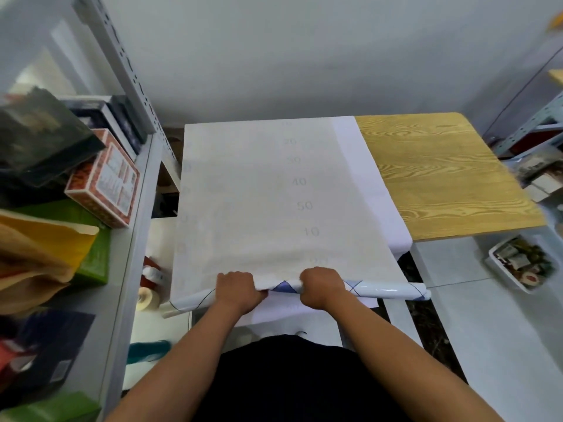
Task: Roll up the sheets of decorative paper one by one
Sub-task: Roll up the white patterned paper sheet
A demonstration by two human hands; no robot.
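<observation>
A large sheet of decorative paper (262, 190) lies face down on the table, its pale backing printed with faint numbers. Its near edge is curled into a glossy roll (387, 290) with a blue diamond pattern, lying along the table's front edge. My left hand (236, 287) grips the roll left of centre. My right hand (323, 284) grips it just right of centre. Both sets of fingers curl over the roll. A second white sheet (374, 190) lies under the first and sticks out on its right side.
The wooden table top (441, 175) is bare on its right half. A grey metal shelf (134, 239) with boxes and books stands close on the left. Rolls (149, 284) lie between shelf and table. A white tray of small items (518, 263) sits on the floor at right.
</observation>
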